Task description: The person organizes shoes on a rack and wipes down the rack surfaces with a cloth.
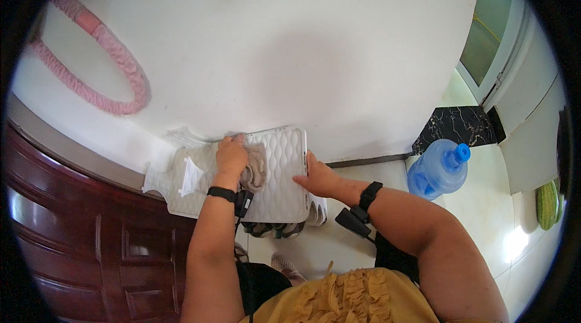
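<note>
A white plastic rack (279, 173) with a wavy-patterned top stands against the wall. On that top lies a crumpled brown-grey cloth (255, 168), with my left hand (231, 155) pressed on its left edge, near the rack's rear side. Whether the fingers grip the cloth, I cannot tell. My right hand (317, 175) holds the rack's right edge, thumb on top and the other fingers outside or below, partly hidden. Left of my left hand, a small white folded item (193, 176) sits on the top. Dark patterned shoes (274, 230) show under the front edge.
A dark red panelled door (136, 241) is at the left. A pink fabric-covered hoop (122, 64) hangs on the white wall. At the right, a blue water jug (438, 168) stands on the tiled floor, and a green striped melon (548, 205) lies farther right.
</note>
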Action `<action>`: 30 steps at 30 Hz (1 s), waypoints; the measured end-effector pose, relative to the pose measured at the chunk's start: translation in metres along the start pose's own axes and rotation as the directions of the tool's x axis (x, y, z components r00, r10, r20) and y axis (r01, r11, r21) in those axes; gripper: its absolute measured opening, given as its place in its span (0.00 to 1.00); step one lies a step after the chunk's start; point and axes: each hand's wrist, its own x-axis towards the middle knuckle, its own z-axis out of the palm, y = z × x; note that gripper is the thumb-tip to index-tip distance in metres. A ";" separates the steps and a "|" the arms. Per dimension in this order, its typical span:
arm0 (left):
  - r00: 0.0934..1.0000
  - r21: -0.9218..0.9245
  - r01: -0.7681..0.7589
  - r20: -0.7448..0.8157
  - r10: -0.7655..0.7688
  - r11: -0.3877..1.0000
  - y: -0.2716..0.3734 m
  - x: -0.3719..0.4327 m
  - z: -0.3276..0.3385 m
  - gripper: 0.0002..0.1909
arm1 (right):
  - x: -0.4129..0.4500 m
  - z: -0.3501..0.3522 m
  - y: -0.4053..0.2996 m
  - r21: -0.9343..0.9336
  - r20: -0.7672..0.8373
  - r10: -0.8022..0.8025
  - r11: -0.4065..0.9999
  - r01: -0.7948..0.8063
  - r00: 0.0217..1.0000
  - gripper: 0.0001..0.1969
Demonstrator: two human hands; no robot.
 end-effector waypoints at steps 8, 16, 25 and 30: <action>0.994 0.020 -0.106 0.013 0.106 0.994 0.007 -0.029 -0.006 0.17 | 0.001 -0.004 -0.006 0.053 -0.007 -0.028 0.998 0.029 1.000 0.35; 0.835 -0.381 -0.508 0.003 0.551 0.773 0.034 -0.157 -0.031 0.20 | -0.005 -0.011 -0.009 0.136 -0.020 -0.038 0.990 0.040 0.999 0.36; 0.980 -0.734 -0.140 -0.006 0.200 0.665 0.025 -0.091 -0.099 0.25 | -0.006 -0.006 -0.016 0.158 0.000 -0.023 0.987 0.022 1.000 0.35; 0.960 -0.255 -0.268 0.012 0.280 0.929 0.058 -0.046 -0.010 0.30 | 0.009 -0.001 0.003 0.104 -0.043 -0.059 0.993 0.063 0.997 0.34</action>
